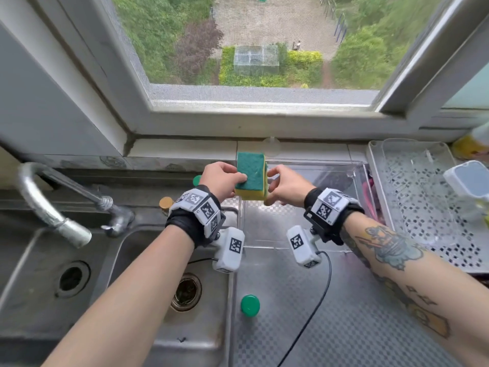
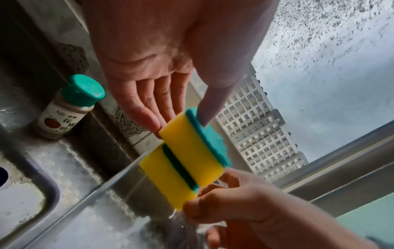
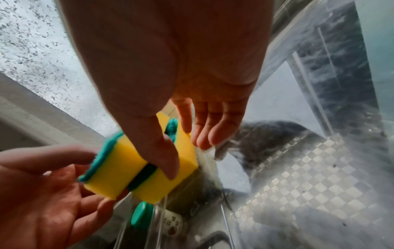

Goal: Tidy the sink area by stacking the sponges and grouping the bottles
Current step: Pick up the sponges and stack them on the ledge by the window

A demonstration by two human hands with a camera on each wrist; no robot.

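Note:
Two yellow sponges with green scouring faces are pressed together as a stack (image 1: 251, 177), held in the air over the back left rim of a clear plastic box (image 1: 304, 207). My left hand (image 1: 232, 178) pinches the upper sponge (image 2: 192, 148), thumb on its green face. My right hand (image 1: 272, 182) pinches the lower sponge (image 2: 166, 176) from the other side. A green-capped spice bottle (image 2: 64, 114) stands on the ledge behind the sink. A brown-capped bottle (image 1: 166, 203) stands near it, and another green-capped bottle (image 1: 250, 304) stands on the drainboard in front.
A metal tap (image 1: 53, 207) arches over the steel sink (image 1: 132, 327) on the left. A white perforated tray (image 1: 423, 207) lies at the right with a white and blue container (image 1: 468, 181) on it. A yellow bottle (image 1: 469, 147) stands in the far right corner. A black cable (image 1: 312, 313) crosses the drainboard.

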